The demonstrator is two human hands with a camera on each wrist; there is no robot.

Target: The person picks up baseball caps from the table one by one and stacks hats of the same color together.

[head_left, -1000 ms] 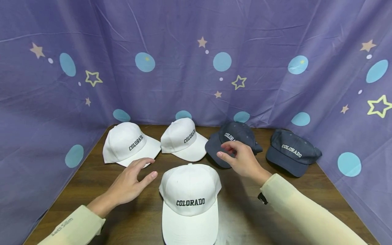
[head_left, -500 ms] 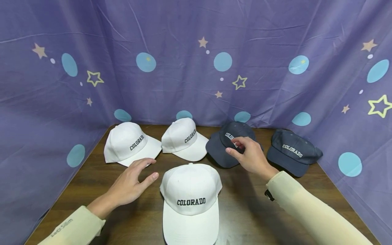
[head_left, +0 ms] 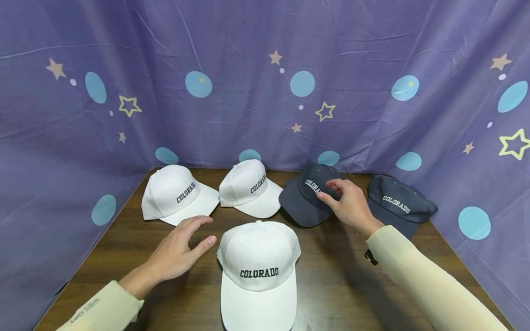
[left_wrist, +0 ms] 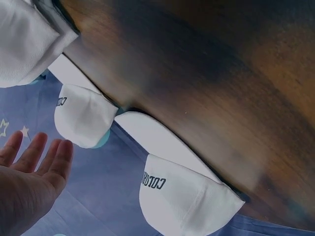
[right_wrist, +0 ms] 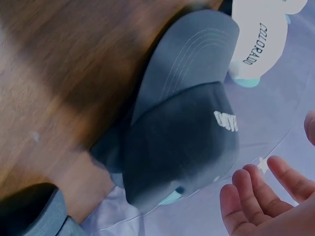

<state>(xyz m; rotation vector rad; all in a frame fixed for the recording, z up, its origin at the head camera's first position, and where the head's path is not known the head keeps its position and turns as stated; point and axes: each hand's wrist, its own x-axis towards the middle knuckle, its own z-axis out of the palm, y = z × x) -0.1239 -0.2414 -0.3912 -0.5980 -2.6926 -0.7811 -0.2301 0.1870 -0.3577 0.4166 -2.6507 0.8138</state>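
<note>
A white cap (head_left: pixel 258 257) lettered COLORADO lies at the front middle of the table, brim toward me. To its left hovers my left hand (head_left: pixel 175 250), fingers spread and holding nothing; the left wrist view shows its fingers (left_wrist: pixel 61 160) relaxed beside two white caps. My right hand (head_left: pixel 349 204) is above the right part of a navy cap (head_left: pixel 306 202) at the back, covering some of its lettering. Nothing is in its grasp. In the right wrist view the navy cap's brim (right_wrist: pixel 197 54) and crown show, with the loosely bent fingers (right_wrist: pixel 251 196) at the lower right.
Two more white caps, one at the back left (head_left: pixel 178 193) and one at the back middle (head_left: pixel 248 191), have their brims turned right. A second navy cap (head_left: pixel 399 202) lies at the back right. A purple curtain (head_left: pixel 248 119) hangs behind the wooden table (head_left: pixel 182 303).
My right hand has moved rightward over the navy cap, uncovering more of its brim and lettering. The left hand stays nearly still, and the caps have kept their places.
</note>
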